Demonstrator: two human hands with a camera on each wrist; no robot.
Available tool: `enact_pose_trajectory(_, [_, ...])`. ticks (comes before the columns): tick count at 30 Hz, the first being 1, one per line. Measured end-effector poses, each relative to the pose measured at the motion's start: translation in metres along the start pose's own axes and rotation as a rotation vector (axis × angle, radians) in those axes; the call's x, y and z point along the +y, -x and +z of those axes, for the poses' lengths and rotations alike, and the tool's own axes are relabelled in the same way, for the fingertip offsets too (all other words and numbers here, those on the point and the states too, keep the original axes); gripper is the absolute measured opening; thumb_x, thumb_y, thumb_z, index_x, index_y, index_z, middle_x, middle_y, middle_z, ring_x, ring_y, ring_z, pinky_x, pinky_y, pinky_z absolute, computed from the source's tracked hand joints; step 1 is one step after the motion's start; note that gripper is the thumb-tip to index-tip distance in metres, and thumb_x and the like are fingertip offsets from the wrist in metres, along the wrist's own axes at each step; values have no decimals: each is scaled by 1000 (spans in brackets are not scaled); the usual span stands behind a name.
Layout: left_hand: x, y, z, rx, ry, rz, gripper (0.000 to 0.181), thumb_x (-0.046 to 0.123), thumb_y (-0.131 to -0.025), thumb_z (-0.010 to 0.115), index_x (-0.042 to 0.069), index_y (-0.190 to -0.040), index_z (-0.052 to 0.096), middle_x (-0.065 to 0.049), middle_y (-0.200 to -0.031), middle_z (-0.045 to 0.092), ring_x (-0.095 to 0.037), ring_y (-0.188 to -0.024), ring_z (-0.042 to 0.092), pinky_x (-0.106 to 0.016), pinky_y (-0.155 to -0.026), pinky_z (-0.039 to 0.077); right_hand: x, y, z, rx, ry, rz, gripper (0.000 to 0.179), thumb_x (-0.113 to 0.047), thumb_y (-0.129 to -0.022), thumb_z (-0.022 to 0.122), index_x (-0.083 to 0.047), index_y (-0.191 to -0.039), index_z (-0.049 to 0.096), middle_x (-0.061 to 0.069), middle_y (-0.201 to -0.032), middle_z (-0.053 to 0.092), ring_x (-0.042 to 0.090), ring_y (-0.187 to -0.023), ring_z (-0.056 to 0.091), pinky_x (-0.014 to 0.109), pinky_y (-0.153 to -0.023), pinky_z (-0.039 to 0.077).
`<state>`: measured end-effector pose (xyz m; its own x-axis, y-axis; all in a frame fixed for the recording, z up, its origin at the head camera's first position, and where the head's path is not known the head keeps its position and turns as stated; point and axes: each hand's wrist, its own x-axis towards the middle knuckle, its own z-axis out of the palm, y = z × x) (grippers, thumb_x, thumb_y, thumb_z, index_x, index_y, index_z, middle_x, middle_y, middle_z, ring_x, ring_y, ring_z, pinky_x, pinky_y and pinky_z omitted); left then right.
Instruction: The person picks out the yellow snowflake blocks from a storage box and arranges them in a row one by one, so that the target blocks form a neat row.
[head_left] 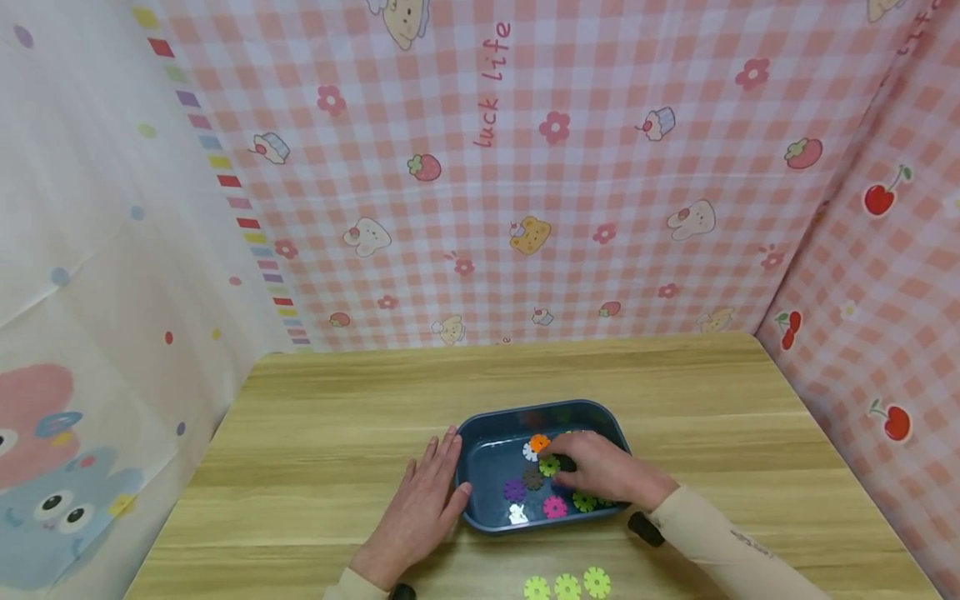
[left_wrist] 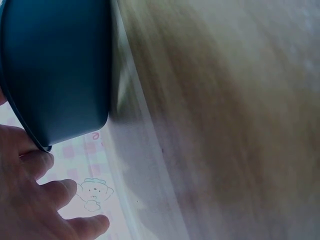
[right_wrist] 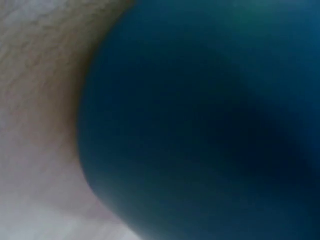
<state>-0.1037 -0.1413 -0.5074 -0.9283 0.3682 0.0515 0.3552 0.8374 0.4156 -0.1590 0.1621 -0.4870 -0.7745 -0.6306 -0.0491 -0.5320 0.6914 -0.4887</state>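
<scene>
A dark blue tray (head_left: 491, 467) holds several small notched plastic discs. My left hand (head_left: 420, 504) rests against its left side, fingers straight along the outside and thumb by the rim. The left wrist view shows the tray's outer wall (left_wrist: 57, 75) beside those fingers. Inside the tray, my right hand (head_left: 603, 471) reaches down with finger and thumb spread about a green disc (head_left: 550, 465); whether they pinch it I cannot tell. Close by are an orange disc (head_left: 539, 443), a white disc (head_left: 530, 452) and a grey disc (head_left: 533, 477). The tray's wall (right_wrist: 200, 125) fills most of the right wrist view.
Three yellow-green discs (head_left: 567, 587) lie in a row on the wooden table (head_left: 337, 417), in front of the tray. Purple (head_left: 514, 490) and pink (head_left: 555, 507) discs lie inside near its front wall. Patterned cloth (head_left: 450, 208) hangs behind the table and at both sides.
</scene>
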Motion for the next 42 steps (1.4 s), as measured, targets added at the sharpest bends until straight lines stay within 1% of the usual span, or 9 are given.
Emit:
enact_pose_trajectory(3, [0, 0, -1, -3, 5, -2, 67, 39, -110, 47, 6, -164, 26, -7, -172, 18, -36, -157, 19, -69, -118, 24, 0, -3, 0, 33, -6, 28, 29, -17, -93, 78, -8, -121, 75, 4, -118, 71, 22, -112, 66, 47, -99, 54])
enact_pose_trajectory(7, [0, 0, -1, -6, 8, -4, 67, 39, -110, 47, 7, -165, 26, -7, -173, 18, -36, -157, 19, -68, -118, 24, 1, -5, 2, 49, 5, 55, 29, -19, -91, 81, -8, -117, 76, 2, -114, 70, 21, -107, 66, 46, -96, 55])
enact_pose_trajectory(13, [0, 0, 0, -8, 11, -6, 67, 39, -110, 46, 7, -165, 26, -6, -173, 17, -36, -157, 19, -68, -118, 25, 0, -9, 7, 42, 40, 84, 31, -23, -87, 86, -8, -113, 77, 0, -109, 67, 18, -100, 63, 44, -92, 55])
enact_pose_trajectory(19, [1, 0, 1, -14, 14, -12, 67, 40, -110, 45, 7, -165, 25, -6, -173, 16, -35, -157, 18, -68, -118, 24, -1, -11, 10, 39, 47, 103, 30, -22, -87, 86, -9, -112, 75, -2, -106, 65, 15, -96, 60, 42, -90, 54])
enact_pose_trajectory(26, [1, 0, 0, -14, 9, -13, 67, 40, -110, 46, 7, -165, 25, -6, -173, 16, -35, -157, 18, -68, -118, 24, -3, -13, 12, 37, 59, 81, 30, -19, -86, 85, -10, -112, 74, -3, -106, 64, 14, -95, 59, 42, -88, 54])
enact_pose_trajectory(31, [0, -1, 1, -3, 8, -5, 67, 39, -110, 46, 7, -165, 25, -6, -173, 17, -35, -157, 19, -68, -118, 25, -5, -12, 10, 41, 45, 102, 31, -20, -86, 83, -11, -114, 75, -3, -107, 62, 13, -95, 56, 40, -88, 54])
enact_pose_trajectory(33, [0, -1, 0, 0, 12, -3, 67, 39, -110, 46, 7, -165, 25, -6, -173, 17, -35, -157, 19, -68, -118, 25, -6, -11, 9, 52, 40, 109, 31, -22, -87, 82, -12, -115, 75, -4, -108, 61, 12, -95, 55, 39, -87, 53])
enact_pose_trajectory(36, [0, -1, 0, -3, 17, -6, 67, 39, -110, 46, 7, -165, 26, -6, -173, 17, -36, -157, 19, -68, -117, 25, -7, -9, 7, 80, 35, 99, 30, -24, -88, 82, -14, -115, 75, -6, -108, 60, 11, -95, 54, 39, -87, 53])
enact_pose_trajectory(42, [1, 0, 0, -15, 25, -17, 67, 39, -110, 46, 7, -165, 25, -6, -173, 17, -36, -157, 19, -69, -118, 25, -11, 3, -1, 133, 33, 52, 28, -27, -90, 81, -15, -115, 76, -8, -109, 63, 11, -97, 59, 41, -89, 55])
